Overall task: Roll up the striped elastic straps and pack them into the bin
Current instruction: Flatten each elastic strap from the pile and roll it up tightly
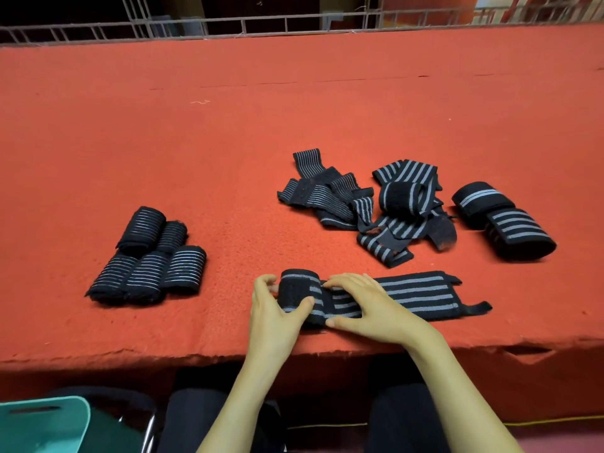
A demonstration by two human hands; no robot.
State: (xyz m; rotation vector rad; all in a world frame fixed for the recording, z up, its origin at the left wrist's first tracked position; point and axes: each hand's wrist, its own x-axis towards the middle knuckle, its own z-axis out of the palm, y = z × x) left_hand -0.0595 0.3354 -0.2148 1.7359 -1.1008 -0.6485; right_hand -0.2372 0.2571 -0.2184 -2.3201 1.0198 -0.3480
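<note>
A black elastic strap with grey stripes (pixel 418 293) lies flat along the near edge of the red felt-covered table (pixel 196 142), its left end already wound into a short thick roll. The left hand (pixel 277 308) grips that rolled end, fingers curled over its far side and thumb across its top, most likely to keep the coil tight so the elastic cannot spring loose. The right hand (pixel 369 305) lies spread and nearly flat on the strap just beside the roll, pressing the unrolled length down so that it feeds in straight and smooth. The free tail runs out to the right, past that hand, and ends in a narrow tab. Sorting seems to explain the rest of the layout: a cluster of five finished thin-striped rolls (pixel 147 256) sits apart to the left, a heap of loose striped straps (pixel 376 207) waits beyond the hands, and two broad-striped rolls (pixel 503 220) rest to the right of the heap. The teal plastic bin (pixel 49 433) stands below the table edge at the person's left, and I judge that no packing into it has begun
</note>
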